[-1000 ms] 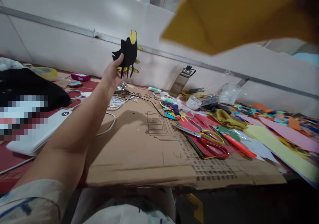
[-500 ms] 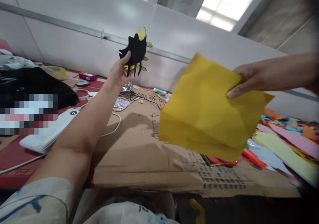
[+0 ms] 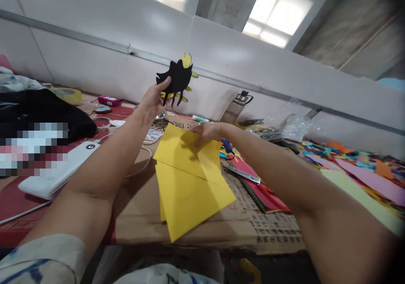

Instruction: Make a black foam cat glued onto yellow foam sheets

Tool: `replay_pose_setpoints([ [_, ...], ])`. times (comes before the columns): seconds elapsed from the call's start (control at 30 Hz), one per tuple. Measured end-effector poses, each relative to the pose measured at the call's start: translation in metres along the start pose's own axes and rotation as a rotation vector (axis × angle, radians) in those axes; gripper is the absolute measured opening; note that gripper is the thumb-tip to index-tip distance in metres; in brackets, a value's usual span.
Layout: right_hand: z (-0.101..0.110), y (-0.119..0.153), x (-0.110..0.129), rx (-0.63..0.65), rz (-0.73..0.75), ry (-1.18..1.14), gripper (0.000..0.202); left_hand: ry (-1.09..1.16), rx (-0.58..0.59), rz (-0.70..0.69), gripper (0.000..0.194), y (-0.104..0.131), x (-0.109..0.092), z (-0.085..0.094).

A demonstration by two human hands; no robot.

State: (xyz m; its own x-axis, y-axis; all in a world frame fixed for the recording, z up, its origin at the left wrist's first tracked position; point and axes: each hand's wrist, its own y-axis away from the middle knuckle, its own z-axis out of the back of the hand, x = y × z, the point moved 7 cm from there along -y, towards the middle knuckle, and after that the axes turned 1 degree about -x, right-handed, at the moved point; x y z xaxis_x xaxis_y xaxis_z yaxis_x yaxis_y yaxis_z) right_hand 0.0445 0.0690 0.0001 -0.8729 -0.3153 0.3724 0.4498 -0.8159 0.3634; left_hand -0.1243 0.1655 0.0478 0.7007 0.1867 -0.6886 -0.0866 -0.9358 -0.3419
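In front of the white wall (image 3: 104,71), a black cut-out (image 3: 179,77) with yellow pieces projecting from its far side is held up by the left hand (image 3: 156,96). The thumb is pressed flat on its black face, and the cut-out is clamped between thumb and fingers (those fingers are mostly hidden behind it), with its thin black legs pointed downward.

Over the cardboard (image 3: 136,208), yellow sheets (image 3: 193,195) are overlapped at uneven angles, and their upper part is touched by the right hand (image 3: 205,134). Its fingers are bent downward and shadowed; whether paper is pinched between them cannot be told.

To the right of the yellow sheets, scissors (image 3: 243,174) are partly covered by the right forearm, their blades laid across red sheets (image 3: 265,199). Behind them a bottle (image 3: 232,109) is stood near the wall, and colored scraps (image 3: 357,153) are heaped farther right. On the left, a white power bank (image 3: 60,172) is placed on the red surface (image 3: 19,212), just beside black cloth (image 3: 41,111).
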Motion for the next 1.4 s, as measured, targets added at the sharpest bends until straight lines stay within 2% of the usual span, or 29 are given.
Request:
replay_pose_setpoints([
  [0.1, -0.007, -0.013, -0.009, 0.096, -0.038, 0.009, 0.054, -0.025, 0.027, 0.0, 0.032, -0.001, 0.002, 0.0],
  [0.13, -0.007, -0.016, -0.011, 0.084, -0.051, 0.027, 0.059, -0.029, 0.033, 0.008, 0.033, -0.002, 0.002, 0.0],
  [0.2, -0.006, -0.014, -0.011, -0.003, -0.063, 0.066, 0.076, -0.036, 0.026, 0.019, 0.033, -0.003, 0.004, 0.0],
  [0.27, -0.011, 0.001, -0.002, -0.122, -0.02, 0.108, 0.095, -0.037, -0.001, 0.019, 0.031, -0.005, 0.004, 0.002],
  [0.3, -0.018, 0.014, 0.007, -0.162, 0.043, 0.125, 0.103, -0.037, -0.018, 0.021, 0.03, -0.005, 0.005, 0.004],
  [0.4, -0.069, 0.061, 0.039, -0.046, 0.285, 0.235, 0.125, -0.015, -0.048, 0.051, 0.027, -0.005, 0.008, 0.004],
  [0.47, -0.102, 0.085, 0.05, 0.062, 0.36, 0.24, 0.122, 0.002, -0.058, 0.089, 0.029, -0.002, 0.012, 0.003],
  [0.53, -0.116, 0.091, 0.048, 0.049, 0.326, 0.264, 0.113, 0.008, -0.071, 0.119, 0.031, 0.002, 0.015, 0.0],
  [0.6, -0.111, 0.082, 0.04, -0.055, 0.275, 0.299, 0.098, 0.0, -0.09, 0.13, 0.031, 0.007, 0.017, -0.002],
  [0.7, -0.091, 0.06, 0.026, -0.208, 0.24, 0.301, 0.078, -0.03, -0.111, 0.116, 0.024, 0.011, 0.015, -0.003],
  [0.87, -0.056, 0.019, 0.011, -0.418, 0.15, 0.185, 0.075, -0.058, -0.111, 0.108, 0.024, 0.009, 0.013, 0.001],
  [0.97, -0.049, -0.009, 0.003, -0.383, 0.038, 0.101, 0.077, -0.055, -0.104, 0.122, 0.028, 0.009, 0.016, 0.003],
  [1.07, -0.052, -0.025, 0.005, -0.323, 0.052, 0.072, 0.075, -0.052, -0.102, 0.126, 0.029, 0.009, 0.018, 0.002],
  [1.17, -0.057, -0.021, 0.009, -0.301, 0.095, 0.055, 0.074, -0.059, -0.104, 0.126, 0.029, 0.008, 0.018, 0.001],
  [1.3, -0.066, 0.007, 0.016, -0.254, 0.205, 0.004, 0.073, -0.084, -0.101, 0.131, 0.031, 0.008, 0.017, 0.002],
  [1.37, -0.075, 0.028, 0.021, -0.198, 0.254, -0.017, 0.08, -0.09, -0.1, 0.132, 0.03, 0.009, 0.018, 0.003],
  [1.4, -0.081, 0.039, 0.023, -0.167, 0.261, -0.01, 0.091, -0.09, -0.099, 0.131, 0.029, 0.009, 0.019, 0.003],
])
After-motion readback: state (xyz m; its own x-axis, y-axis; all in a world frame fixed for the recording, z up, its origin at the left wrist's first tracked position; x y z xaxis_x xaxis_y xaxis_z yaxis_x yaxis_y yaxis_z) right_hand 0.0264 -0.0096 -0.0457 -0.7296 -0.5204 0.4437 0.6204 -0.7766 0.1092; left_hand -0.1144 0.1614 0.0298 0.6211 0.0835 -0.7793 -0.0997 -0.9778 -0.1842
